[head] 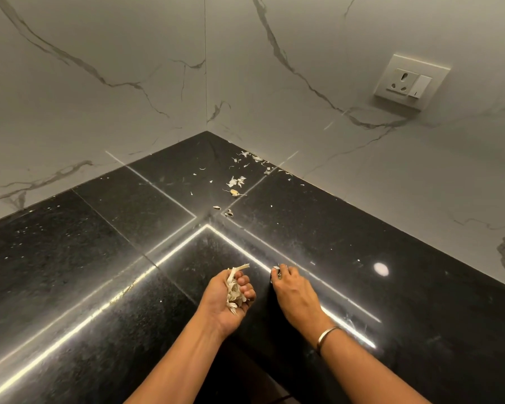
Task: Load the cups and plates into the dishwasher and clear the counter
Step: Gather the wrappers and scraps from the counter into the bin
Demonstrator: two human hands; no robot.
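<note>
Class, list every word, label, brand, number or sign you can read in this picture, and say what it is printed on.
None can be read.
The wall socket with its switch has no legible marking; a small mark on the switch is too small to make out.
The black counter, the marble wall tiles and the bangle carry no text.

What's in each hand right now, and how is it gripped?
Left hand cups a bunch of dry peel scraps in its curled palm. Right hand pinches one small scrap at its fingertips against the black counter.

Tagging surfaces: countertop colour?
Glossy black countertop, finely speckled; head view.
</note>
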